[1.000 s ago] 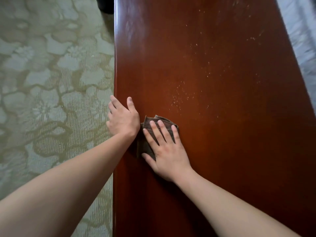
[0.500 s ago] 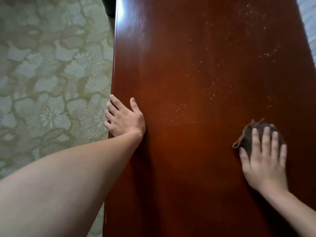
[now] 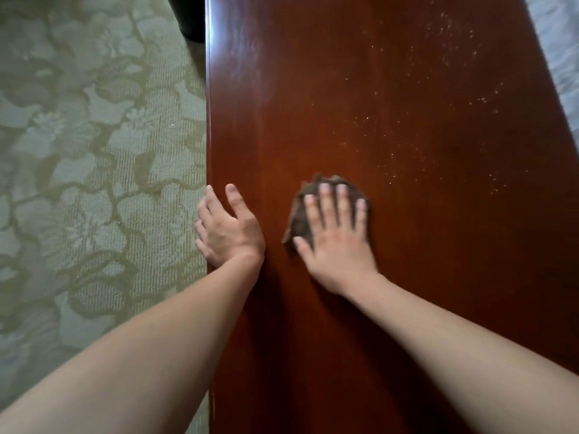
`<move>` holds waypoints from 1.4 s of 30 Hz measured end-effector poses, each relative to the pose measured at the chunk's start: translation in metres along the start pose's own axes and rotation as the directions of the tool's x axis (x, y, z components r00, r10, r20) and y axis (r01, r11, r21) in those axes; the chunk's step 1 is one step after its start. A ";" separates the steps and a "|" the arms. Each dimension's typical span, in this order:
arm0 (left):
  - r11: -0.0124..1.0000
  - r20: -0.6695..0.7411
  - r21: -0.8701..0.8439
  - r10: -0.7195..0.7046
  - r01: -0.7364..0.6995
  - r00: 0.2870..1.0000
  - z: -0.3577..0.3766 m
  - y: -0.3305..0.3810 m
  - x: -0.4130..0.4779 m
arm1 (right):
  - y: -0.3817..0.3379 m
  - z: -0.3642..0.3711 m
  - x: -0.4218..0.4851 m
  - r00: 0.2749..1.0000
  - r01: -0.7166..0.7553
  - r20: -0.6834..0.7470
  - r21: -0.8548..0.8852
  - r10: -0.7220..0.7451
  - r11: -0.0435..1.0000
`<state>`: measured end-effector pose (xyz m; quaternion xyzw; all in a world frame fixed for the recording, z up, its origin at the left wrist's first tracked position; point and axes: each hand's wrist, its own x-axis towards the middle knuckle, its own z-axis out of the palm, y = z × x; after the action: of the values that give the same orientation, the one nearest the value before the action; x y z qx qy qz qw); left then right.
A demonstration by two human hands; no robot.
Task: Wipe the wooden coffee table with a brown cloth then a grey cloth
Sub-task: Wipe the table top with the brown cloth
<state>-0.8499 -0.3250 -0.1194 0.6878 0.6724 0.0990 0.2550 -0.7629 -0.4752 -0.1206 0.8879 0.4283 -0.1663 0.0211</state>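
The glossy reddish-brown wooden coffee table (image 3: 391, 308) fills the middle and right of the view. My right hand (image 3: 336, 242) lies flat with straight fingers on a crumpled brown cloth (image 3: 299, 222), pressing it onto the tabletop left of centre. My left hand (image 3: 227, 230) rests on the table's left edge, thumb on top and fingers over the side. Pale crumbs (image 3: 438, 98) speckle the wood ahead and to the right of the cloth. No grey cloth is in view.
A green floral-patterned carpet (image 3: 94, 170) covers the floor left of the table. A dark object (image 3: 188, 17) stands at the table's far left corner. A pale patterned surface (image 3: 560, 48) shows past the table's right edge.
My right hand swept the brown cloth from beside my left hand out to the right side of the table, then back to left of centre. My left hand stayed on the edge.
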 end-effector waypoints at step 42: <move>0.999 0.429 -0.030 -0.019 0.035 0.903 -0.040 -0.017 0.004 | 0.010 0.013 -0.056 0.987 -0.157 0.014 -0.025 0.158 0.987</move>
<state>-0.8834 -0.3127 -0.0942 0.6786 0.6074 -0.0456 0.4105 -0.7909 -0.5260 -0.1167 0.9173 0.3587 -0.1660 0.0481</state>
